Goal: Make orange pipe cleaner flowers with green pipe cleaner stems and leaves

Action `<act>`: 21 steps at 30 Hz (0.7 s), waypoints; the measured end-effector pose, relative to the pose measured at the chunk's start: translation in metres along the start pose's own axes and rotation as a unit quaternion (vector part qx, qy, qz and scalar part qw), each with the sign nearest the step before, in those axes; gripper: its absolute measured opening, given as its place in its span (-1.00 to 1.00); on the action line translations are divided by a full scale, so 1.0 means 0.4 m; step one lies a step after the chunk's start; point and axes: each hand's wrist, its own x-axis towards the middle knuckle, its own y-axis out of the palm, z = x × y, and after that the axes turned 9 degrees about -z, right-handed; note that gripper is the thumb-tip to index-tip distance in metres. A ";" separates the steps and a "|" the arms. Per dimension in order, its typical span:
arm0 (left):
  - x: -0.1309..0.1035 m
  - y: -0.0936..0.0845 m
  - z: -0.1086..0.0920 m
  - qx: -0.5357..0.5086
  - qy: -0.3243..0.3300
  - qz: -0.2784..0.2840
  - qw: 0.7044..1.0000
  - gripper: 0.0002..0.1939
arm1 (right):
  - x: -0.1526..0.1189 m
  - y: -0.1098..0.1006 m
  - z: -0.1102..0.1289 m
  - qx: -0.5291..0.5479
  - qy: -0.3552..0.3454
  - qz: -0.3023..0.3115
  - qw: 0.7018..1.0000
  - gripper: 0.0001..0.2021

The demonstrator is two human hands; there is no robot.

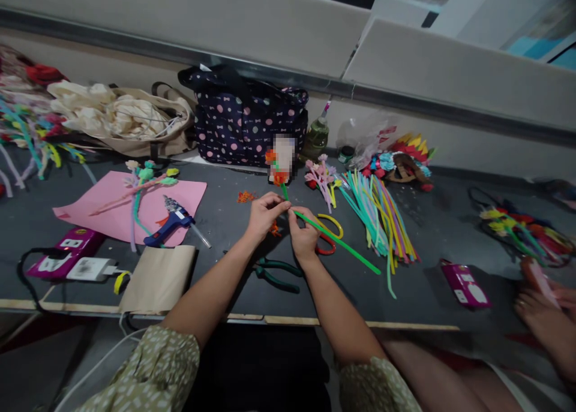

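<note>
"What is lying on the left?"

"A blue glue gun [173, 222] is resting on the pink sheet [193, 193]; its nozzle is pointing to the far side, so I'd be keeping wrists away in case it is heating. Orange clippings [246, 197] are lying farther right."

"And the left hand [267, 215]?"

"It is pinching the green chenille stem [351, 251] just below an orange blossom [281, 178]. I'd be keeping that grip light, so the petals are not flattening."

"Where are the pliers [279, 264]?"

"They are lying on the near side, between the forearms. The stem is running above the middle of the table, its long tail slanting to the near right."

"The right hand [305, 232]?"

"It is gripping the stem too, thumb and fingers right beside the left fingertips. Close pinches like these are probably giving the best control; I'd be turning in small moves, keeping the tail straight."

"Farther right?"

"What look like scissor handles [333, 245] are lying just beyond that hand, and a bundle of chenille stems [382, 220] is spreading past them."
</note>
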 end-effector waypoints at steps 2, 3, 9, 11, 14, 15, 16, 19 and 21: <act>0.001 -0.003 -0.002 0.006 0.012 0.012 1.000 -0.79 | 0.000 0.001 0.002 0.001 0.000 -0.006 1.000 -0.89; 0.002 -0.005 -0.003 0.008 0.017 0.018 1.000 -0.79 | -0.001 0.001 0.003 0.002 0.002 -0.010 1.000 -0.89; 0.003 -0.007 -0.004 -0.017 -0.009 0.017 1.000 -0.79 | 0.002 0.003 0.011 0.026 0.047 -0.005 0.999 -0.85; 0.003 -0.006 -0.006 -0.027 -0.014 0.022 0.999 -0.78 | 0.005 0.005 0.011 0.048 0.082 -0.002 0.995 -0.83; 0.002 -0.005 -0.009 -0.043 -0.028 0.027 0.998 -0.78 | 0.008 0.010 0.005 0.100 0.138 0.004 0.985 -0.81; 0.002 -0.006 -0.009 -0.051 -0.037 0.027 0.998 -0.78 | 0.009 0.012 0.002 0.124 0.154 0.006 0.980 -0.81; 0.002 -0.007 -0.008 -0.059 -0.045 0.029 0.997 -0.78 | 0.009 0.014 0.000 0.148 0.171 0.008 0.974 -0.81; 0.003 -0.012 0.000 -0.072 -0.066 0.037 0.994 -0.78 | 0.010 0.021 -0.001 0.204 0.224 0.010 0.953 -0.83; 0.005 -0.016 0.006 -0.068 -0.082 0.043 0.993 -0.77 | 0.011 0.023 0.002 0.222 0.258 0.012 0.940 -0.82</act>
